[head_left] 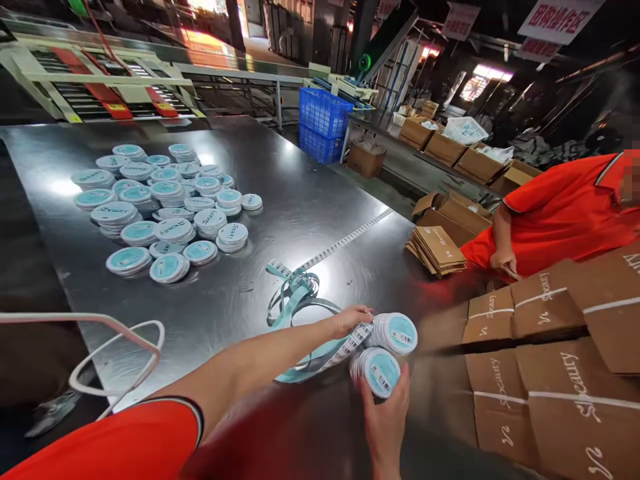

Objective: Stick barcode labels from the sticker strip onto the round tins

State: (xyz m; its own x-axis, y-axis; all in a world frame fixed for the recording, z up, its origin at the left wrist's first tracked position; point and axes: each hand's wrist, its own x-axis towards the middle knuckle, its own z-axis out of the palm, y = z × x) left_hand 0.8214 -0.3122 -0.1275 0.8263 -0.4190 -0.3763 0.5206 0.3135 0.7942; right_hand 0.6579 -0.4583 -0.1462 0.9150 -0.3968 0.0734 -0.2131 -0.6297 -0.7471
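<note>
grip of the right hand (pixel 389 415) is clasping the near disc stack (pixel 382 371) beside the label strip (pixel 345 348) that the left hand (pixel 349 321) is pinching, though uneven pressure could be sliding that stack apart.

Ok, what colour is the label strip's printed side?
On the label strip, white with black marks; see the head view.

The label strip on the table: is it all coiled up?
No, part of the label strip stretches out straight across the metal table toward its edge.
</note>
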